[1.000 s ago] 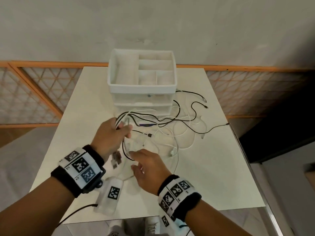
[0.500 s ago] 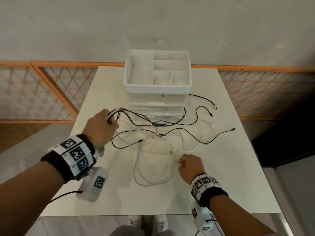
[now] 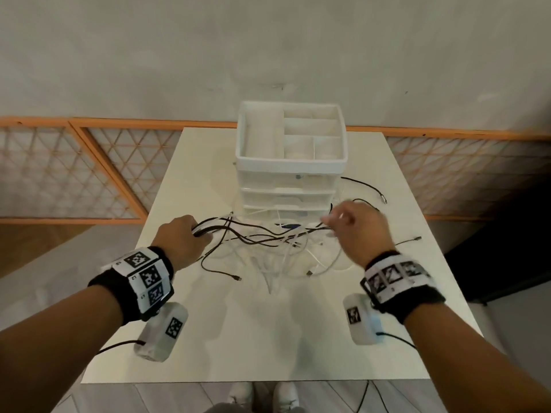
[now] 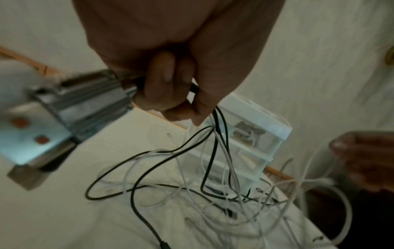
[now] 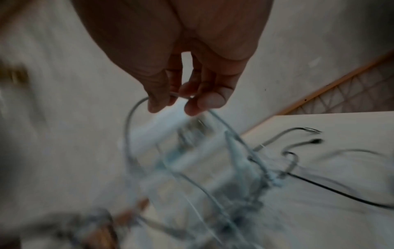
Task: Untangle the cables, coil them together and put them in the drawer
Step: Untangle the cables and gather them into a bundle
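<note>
The thin, soft cables lie tangled on the bench before the drawer unit, the left hand clamped on a bundle, the right hand pinching one white cable; better to hold near plugs.

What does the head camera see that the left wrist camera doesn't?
Only the head view shows the divided tray on top of the drawer unit, both wristbands, and the whole table.

Only the left wrist view shows the left hand's fingers from underneath, curled round a bunch of black and white cables, and something white coiled inside the top drawer.

Both show the left hand gripping the cables, the right hand lifted nearby, and the tangle on the table.
</note>
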